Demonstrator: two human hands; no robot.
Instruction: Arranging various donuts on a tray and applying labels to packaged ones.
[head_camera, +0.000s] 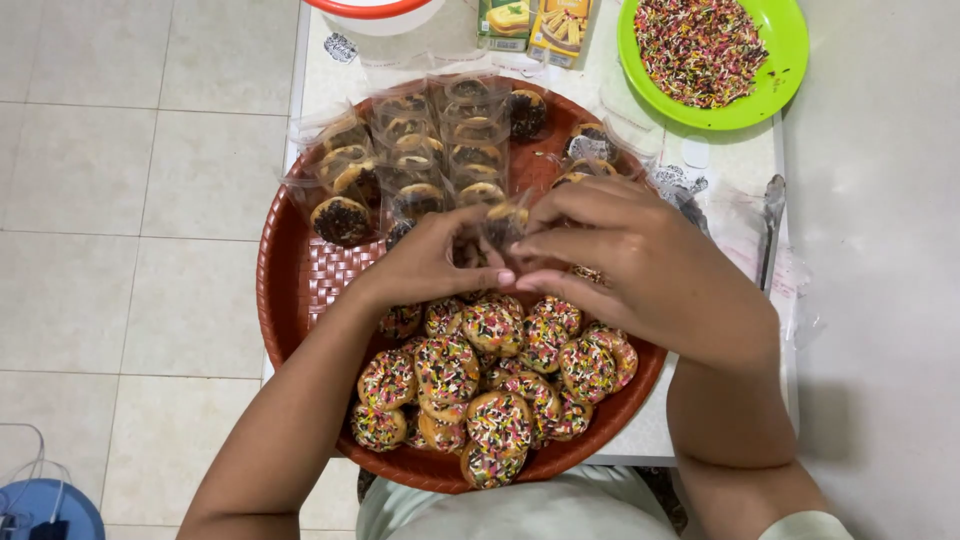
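Both hands (520, 255) seemingly pinch a doughnut bag (497, 222).

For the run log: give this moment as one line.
left hand and right hand: together on clear bagged doughnut | below: sprinkled doughnuts | on: round red woven tray

Both hands (560, 255) pinch bagged doughnut (500, 225) over red tray (290, 290), sprinkled doughnuts (480, 385) below

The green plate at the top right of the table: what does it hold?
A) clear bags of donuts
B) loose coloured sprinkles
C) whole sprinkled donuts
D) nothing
B: the green plate carries only a heap of loose coloured sprinkles; the donuts lie on the round red-brown tray.
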